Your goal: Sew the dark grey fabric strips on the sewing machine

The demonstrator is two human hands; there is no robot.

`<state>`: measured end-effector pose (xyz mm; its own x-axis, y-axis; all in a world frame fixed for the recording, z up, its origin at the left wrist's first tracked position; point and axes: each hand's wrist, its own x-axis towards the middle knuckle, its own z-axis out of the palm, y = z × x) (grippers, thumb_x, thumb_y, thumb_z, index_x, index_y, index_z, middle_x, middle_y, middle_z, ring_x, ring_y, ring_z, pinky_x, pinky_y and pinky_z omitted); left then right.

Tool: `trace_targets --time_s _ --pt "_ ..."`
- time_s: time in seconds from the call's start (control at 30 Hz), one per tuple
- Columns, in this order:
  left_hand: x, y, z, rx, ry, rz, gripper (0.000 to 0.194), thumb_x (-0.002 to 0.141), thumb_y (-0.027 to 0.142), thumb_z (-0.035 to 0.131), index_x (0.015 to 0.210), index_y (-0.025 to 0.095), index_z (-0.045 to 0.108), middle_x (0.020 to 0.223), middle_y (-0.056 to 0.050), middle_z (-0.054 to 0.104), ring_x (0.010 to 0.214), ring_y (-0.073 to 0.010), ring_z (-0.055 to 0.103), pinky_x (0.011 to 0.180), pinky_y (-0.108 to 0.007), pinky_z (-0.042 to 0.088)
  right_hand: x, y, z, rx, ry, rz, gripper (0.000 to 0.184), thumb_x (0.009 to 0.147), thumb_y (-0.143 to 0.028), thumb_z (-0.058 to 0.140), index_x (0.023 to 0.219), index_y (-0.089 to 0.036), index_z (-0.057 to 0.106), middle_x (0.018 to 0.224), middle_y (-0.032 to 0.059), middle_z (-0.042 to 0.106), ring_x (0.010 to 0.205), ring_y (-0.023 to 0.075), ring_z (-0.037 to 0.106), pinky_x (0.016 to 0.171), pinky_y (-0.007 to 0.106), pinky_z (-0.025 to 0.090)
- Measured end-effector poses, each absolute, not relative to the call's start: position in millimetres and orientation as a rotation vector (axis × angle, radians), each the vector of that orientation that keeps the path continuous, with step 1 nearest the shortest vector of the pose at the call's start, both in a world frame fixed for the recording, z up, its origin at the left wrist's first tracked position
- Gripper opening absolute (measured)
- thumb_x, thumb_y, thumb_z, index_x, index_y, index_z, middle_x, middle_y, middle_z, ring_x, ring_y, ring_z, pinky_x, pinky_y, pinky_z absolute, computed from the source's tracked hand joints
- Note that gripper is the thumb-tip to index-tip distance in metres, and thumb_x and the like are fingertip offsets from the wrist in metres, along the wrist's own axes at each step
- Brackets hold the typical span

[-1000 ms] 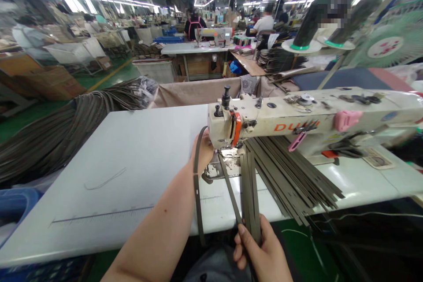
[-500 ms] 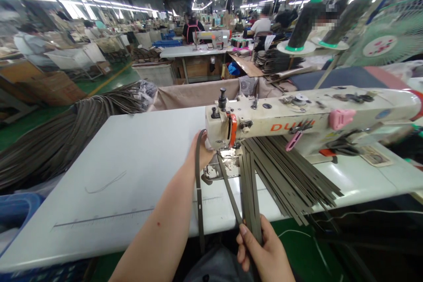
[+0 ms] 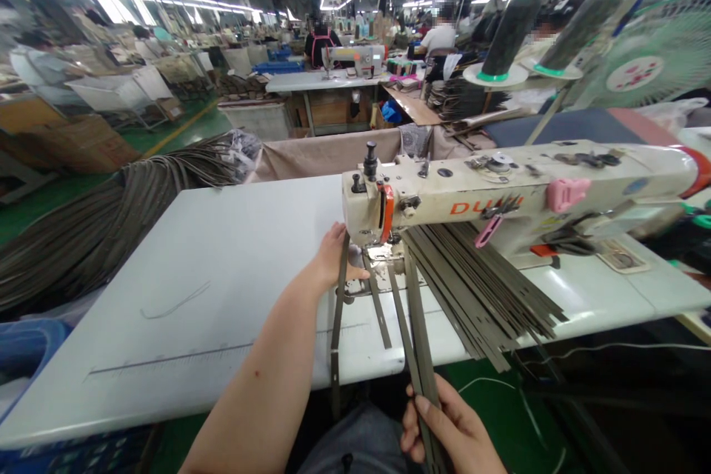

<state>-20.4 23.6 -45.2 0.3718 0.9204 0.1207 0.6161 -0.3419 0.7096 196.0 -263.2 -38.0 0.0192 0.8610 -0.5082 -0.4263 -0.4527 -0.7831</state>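
Observation:
My left hand lies beside the needle end of the sewing machine, thumb and fingers spread. A long dark strap passes across this hand and hangs over the table's front edge. Just right of the thumb, a short loose strip slants down from the metal needle plate. My right hand, at the front edge, is closed around several olive-grey strips, whose far ends reach the needle area. One strip in that hand fans out slightly to the left.
A fanned pile of strips lies under the machine arm. The white table carries a printed ruler and a loose thread. Thread cones and a fan stand at right. Bundled straps and a blue tub are at left.
My left thumb has opened out to the right, and the strap by that hand hangs straighter. One strip now lies apart from my right hand, which has shifted slightly down with the others.

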Motion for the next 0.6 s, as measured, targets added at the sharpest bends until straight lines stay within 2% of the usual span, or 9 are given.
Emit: trace_targets --time_s 0.1,0.27,0.43,0.6 --pt "-20.0 22.0 -41.2 2.126 1.301 0.665 0.097 0.051 0.031 0.107 0.142 0.018 0.074 0.155 -0.018 0.067 0.151 -0.0500 0.053 0.135 -0.072 0.034 198.7 -263.8 -36.8 -1.352 -0.580 1.629 0.053 0.080 -0.069 0.097 0.091 -0.019 0.079 0.067 0.0012 0.080 0.055 0.0134 0.069 0.057 0.024 0.049" --pt "-18.1 21.1 -34.6 2.185 1.299 0.563 0.080 0.057 0.033 0.104 0.132 0.019 0.078 0.149 -0.017 0.073 0.150 -0.0480 0.056 0.137 -0.067 0.032 198.1 -263.0 -33.3 -1.417 -0.670 1.606 0.059 0.082 -0.077 0.090 0.076 -0.021 0.072 0.063 0.0013 0.078 0.052 0.0136 0.062 0.057 0.027 0.047" --pt "-17.3 21.1 -33.8 2.171 1.317 0.545 0.089 0.057 0.033 0.104 0.139 0.019 0.075 0.154 -0.016 0.070 0.152 -0.0462 0.054 0.138 -0.064 0.032 196.3 -262.5 -30.8 -1.419 -0.678 1.569 0.058 0.080 -0.077 0.091 0.082 -0.022 0.075 0.063 0.0003 0.076 0.054 0.0149 0.062 0.057 0.027 0.046" --pt "-16.3 19.4 -30.6 2.151 1.314 0.577 0.084 0.055 0.032 0.104 0.135 0.023 0.078 0.149 -0.013 0.072 0.146 -0.0446 0.060 0.134 -0.061 0.040 198.7 -261.4 -32.9 -1.424 -0.672 1.554 0.061 0.078 -0.078 0.093 0.089 -0.020 0.077 0.061 0.0006 0.076 0.053 0.0153 0.063 0.056 0.026 0.045"
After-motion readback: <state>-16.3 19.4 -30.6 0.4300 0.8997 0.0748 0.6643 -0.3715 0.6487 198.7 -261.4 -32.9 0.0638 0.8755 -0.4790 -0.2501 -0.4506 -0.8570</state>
